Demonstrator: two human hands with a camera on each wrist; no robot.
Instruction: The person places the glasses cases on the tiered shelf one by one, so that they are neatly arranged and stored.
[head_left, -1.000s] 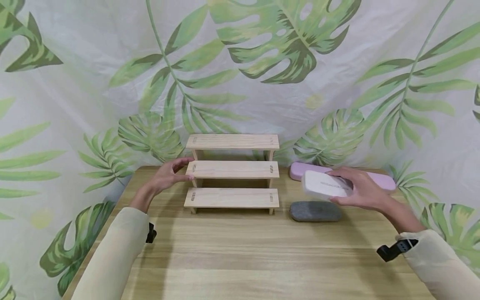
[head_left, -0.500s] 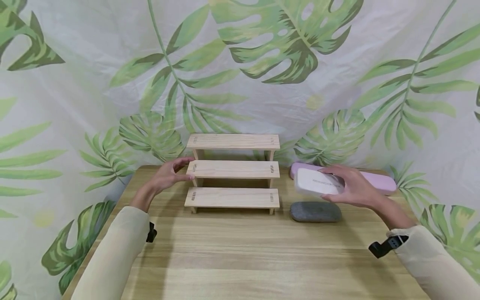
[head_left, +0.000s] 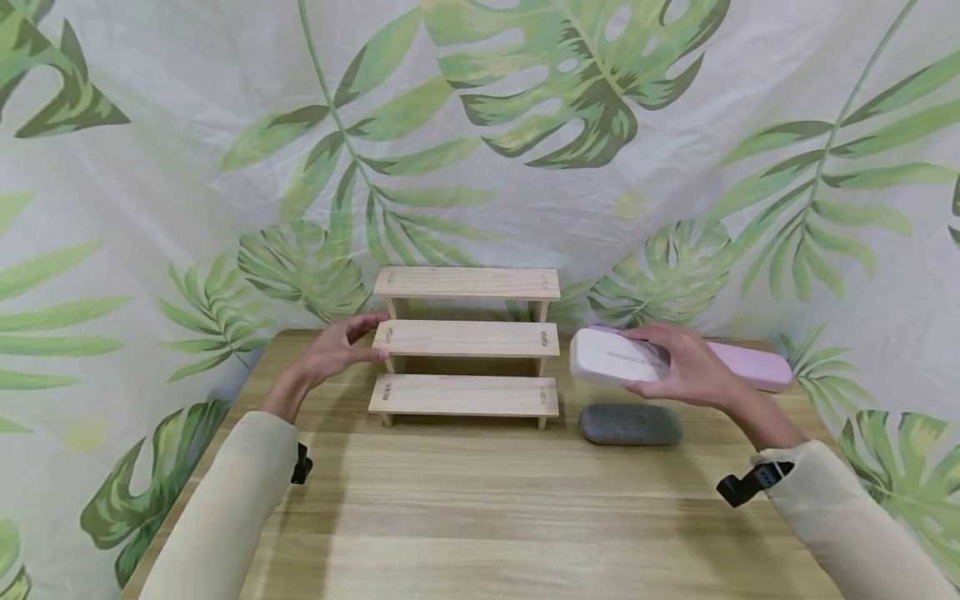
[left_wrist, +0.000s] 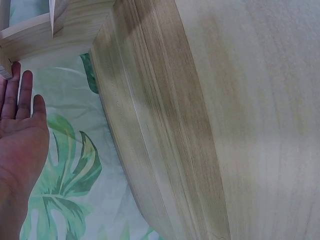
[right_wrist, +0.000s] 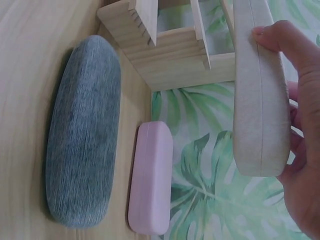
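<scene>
A white glasses case (head_left: 617, 357) with faint lettering on its lid is held above the table by my right hand (head_left: 686, 367). In the right wrist view the thumb presses one long side of this case (right_wrist: 261, 100), and the fingers curl behind it, partly hidden. A three-step wooden stand (head_left: 465, 337) is at the table's back. My left hand (head_left: 335, 354) rests at the left end of its middle step, thumb and fingers apart. The left wrist view shows that hand (left_wrist: 22, 135) with straight fingers, the tips at the wood.
A grey fabric glasses case (head_left: 630, 424) lies on the table (head_left: 450, 517) right of the stand. Behind it lies a long pink case (head_left: 750, 365), partly covered by the right hand and white case. A leaf-print cloth (head_left: 525, 208) hangs behind the table.
My right hand has carried the white glasses case leftward and slightly up, nearer to the stand's right side. The left hand, the stand and the other cases have stayed put.
</scene>
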